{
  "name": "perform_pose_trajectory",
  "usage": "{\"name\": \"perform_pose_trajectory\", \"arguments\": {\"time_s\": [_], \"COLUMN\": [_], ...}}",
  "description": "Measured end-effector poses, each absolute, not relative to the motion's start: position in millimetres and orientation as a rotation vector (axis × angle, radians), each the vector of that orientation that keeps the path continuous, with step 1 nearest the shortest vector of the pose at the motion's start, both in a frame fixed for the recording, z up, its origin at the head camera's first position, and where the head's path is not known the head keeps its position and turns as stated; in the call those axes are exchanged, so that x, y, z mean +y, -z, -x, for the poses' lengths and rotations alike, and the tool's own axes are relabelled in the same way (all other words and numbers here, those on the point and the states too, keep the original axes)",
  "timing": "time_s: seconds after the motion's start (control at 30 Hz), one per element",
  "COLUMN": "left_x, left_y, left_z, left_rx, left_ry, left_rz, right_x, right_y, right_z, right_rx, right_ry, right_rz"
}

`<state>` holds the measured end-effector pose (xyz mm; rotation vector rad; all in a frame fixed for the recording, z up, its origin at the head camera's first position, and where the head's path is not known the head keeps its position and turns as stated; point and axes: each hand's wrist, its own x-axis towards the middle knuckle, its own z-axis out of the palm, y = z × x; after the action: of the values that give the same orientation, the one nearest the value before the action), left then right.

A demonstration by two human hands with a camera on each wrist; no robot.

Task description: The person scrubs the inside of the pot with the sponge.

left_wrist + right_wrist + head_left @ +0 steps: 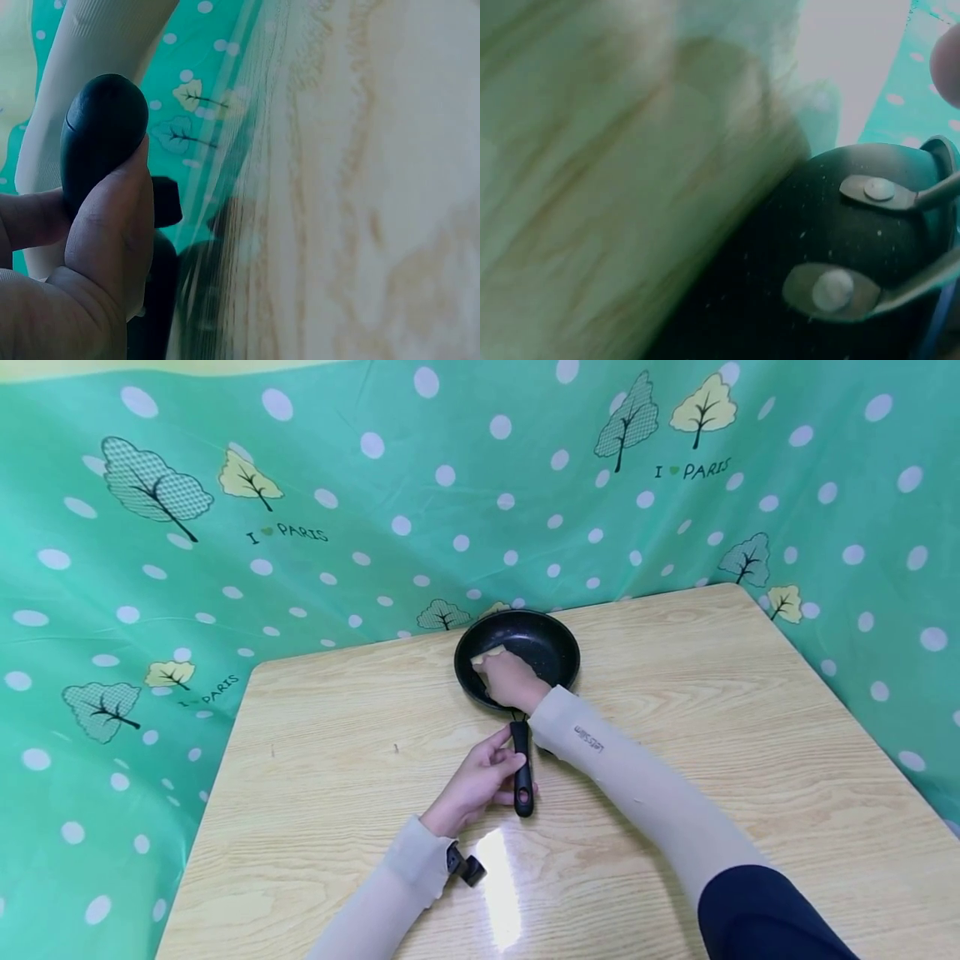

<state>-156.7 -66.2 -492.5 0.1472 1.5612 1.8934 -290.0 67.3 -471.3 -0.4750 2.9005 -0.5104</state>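
Note:
A black frying pan (543, 647) sits at the far edge of the table, its handle (522, 777) pointing toward me. My left hand (483, 781) grips this handle between thumb and fingers. The left wrist view has the rounded handle end (105, 142) up close, with the thumb against it. Inside the pan, my right hand (512, 679) holds a pale yellow sponge (487, 654) against the left part of the base; the fingers cover most of it. Two metal handle brackets (832, 291) with rivets show on the dark pan wall (742, 300) in the right wrist view.
The wood-grain table (337, 760) extends to both sides of the pan, with a bright reflection near the front. Behind it hangs a green polka-dot curtain (375, 527) with printed trees. A small black device (467, 866) is strapped at my left wrist.

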Motion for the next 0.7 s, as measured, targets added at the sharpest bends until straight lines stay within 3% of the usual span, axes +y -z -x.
{"name": "perform_pose_trajectory", "arguments": {"time_s": [0.7], "left_x": [-67], "left_y": [493], "left_z": [157], "left_rx": [1.579], "left_ry": [-1.884], "left_rz": [-0.145], "right_x": [72], "right_y": [470], "right_z": [312], "right_rx": [2.865], "right_ry": [0.534], "right_rz": [0.359]}}
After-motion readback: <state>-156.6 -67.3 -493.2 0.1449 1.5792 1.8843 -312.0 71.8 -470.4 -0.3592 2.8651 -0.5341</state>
